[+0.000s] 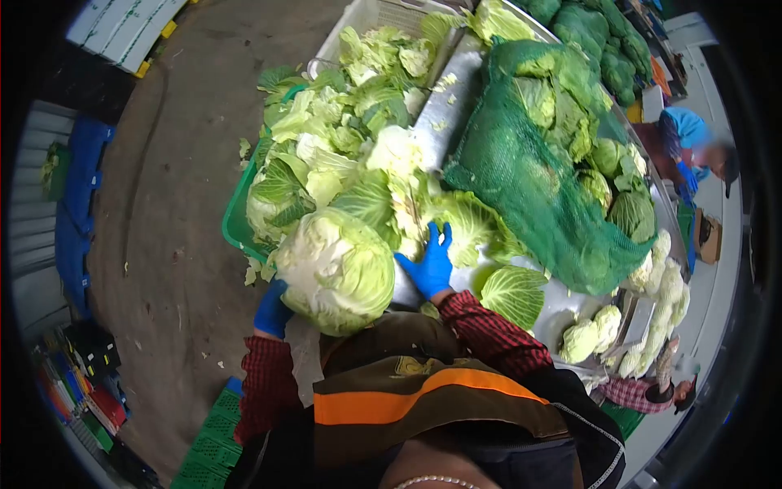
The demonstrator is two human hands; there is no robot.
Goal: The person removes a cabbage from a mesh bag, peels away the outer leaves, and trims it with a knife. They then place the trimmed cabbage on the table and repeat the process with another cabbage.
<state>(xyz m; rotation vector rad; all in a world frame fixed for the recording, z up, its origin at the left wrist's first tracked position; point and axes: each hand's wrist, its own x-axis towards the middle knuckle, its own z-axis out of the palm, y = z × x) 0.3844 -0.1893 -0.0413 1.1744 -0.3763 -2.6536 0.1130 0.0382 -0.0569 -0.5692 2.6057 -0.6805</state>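
A large pale green cabbage (pixel 336 267) is held against the near edge of the work surface. My left hand (pixel 274 310), in a blue glove, grips its lower left side; part of the fingers is hidden behind it. My right hand (pixel 429 259), also blue-gloved, has its fingers spread beside loose outer leaves (pixel 464 224), to the right of the cabbage. A single green leaf (pixel 513 295) lies to the right of that hand. Beyond the cabbage, a green crate (pixel 236 218) is heaped with torn leaves (pixel 322 155).
A green net sack (pixel 521 187) of cabbages lies on the metal table (pixel 456 102). A white crate (pixel 334 41) of leaves stands at the back. Trimmed cabbages (pixel 590 334) sit at the right. Two people (pixel 680 151) are beyond the table. Green crates (pixel 208 444) stand at lower left.
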